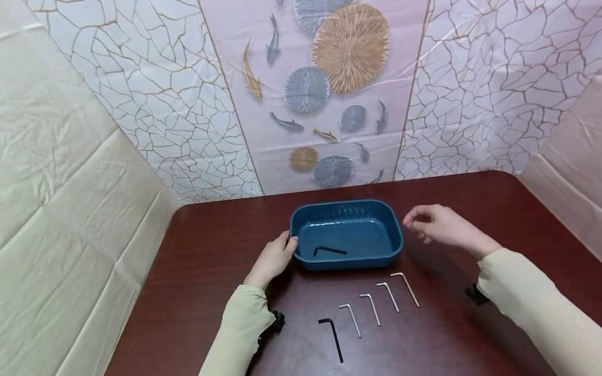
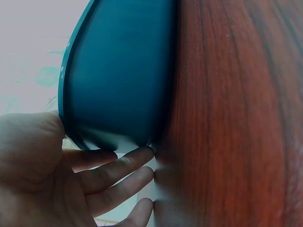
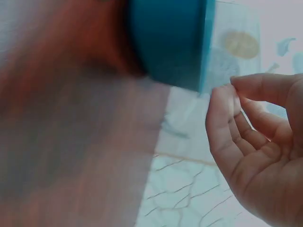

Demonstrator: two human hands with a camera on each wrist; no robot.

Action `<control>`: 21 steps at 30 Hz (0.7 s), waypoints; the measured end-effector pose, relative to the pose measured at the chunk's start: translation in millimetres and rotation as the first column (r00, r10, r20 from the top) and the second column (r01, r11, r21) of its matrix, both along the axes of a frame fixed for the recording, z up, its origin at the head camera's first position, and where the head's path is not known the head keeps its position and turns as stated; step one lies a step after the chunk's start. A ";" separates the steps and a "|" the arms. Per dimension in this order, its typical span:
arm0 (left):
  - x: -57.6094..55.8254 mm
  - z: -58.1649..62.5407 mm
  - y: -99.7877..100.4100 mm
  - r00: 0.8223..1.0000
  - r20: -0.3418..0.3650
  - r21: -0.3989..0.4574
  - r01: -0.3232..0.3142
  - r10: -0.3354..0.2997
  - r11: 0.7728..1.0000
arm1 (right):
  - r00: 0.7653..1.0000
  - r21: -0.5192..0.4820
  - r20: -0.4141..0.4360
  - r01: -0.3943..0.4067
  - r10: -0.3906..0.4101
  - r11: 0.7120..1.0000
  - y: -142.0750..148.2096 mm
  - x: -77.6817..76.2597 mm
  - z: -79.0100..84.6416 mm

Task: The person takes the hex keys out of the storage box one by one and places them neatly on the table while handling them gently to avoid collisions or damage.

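A blue tray [image 1: 347, 263] with a raised rim stands toward the back of the table. One black hex key [image 1: 330, 249] lies inside it. My left hand [image 1: 274, 258] grips the tray's left end, its thumb over the rim and fingers against the outer wall [image 2: 118, 71]. Just beyond the right end is my right hand [image 1: 440, 225], holding nothing, its fingers loosely bent and the thumb near the index fingertip [image 3: 220, 90]. In front of the tray lies a slanting row: a black hex key [image 1: 336, 341], several silver ones, including one [image 1: 373, 310], and a gold-toned one [image 1: 411, 290].
The dark red wooden table [image 1: 200, 320] runs back to a patterned wall covering [image 1: 171, 104]. Pale padded panels [image 1: 74, 196] flank it on the left and the right. A dark band [image 1: 273, 322] sits at the left wrist, and another dark piece [image 1: 475, 294] at the right.
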State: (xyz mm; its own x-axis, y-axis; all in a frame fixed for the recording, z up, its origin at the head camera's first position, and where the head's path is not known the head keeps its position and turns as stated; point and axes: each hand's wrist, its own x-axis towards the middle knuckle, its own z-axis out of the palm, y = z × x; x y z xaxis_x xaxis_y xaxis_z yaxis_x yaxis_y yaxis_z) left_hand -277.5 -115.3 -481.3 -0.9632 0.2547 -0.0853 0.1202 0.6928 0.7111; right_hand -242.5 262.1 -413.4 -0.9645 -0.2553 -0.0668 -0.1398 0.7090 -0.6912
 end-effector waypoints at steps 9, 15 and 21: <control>3.0 -0.5 0.5 0.999 -0.039 -0.004 0.011 -0.011 1.000 | 0.988 0.029 -0.073 -0.135 0.136 0.991 -53.8 -27.4 5.4; 3.0 -1.1 0.6 0.999 -0.046 -0.011 0.008 -0.008 1.000 | 0.964 0.100 -0.053 -0.254 0.260 0.962 -93.2 -42.6 -0.4; 0.8 -1.6 0.3 0.997 -0.074 -0.018 0.010 -0.011 1.000 | 0.939 0.153 -0.019 -0.337 0.344 0.929 -136.8 -47.5 -10.8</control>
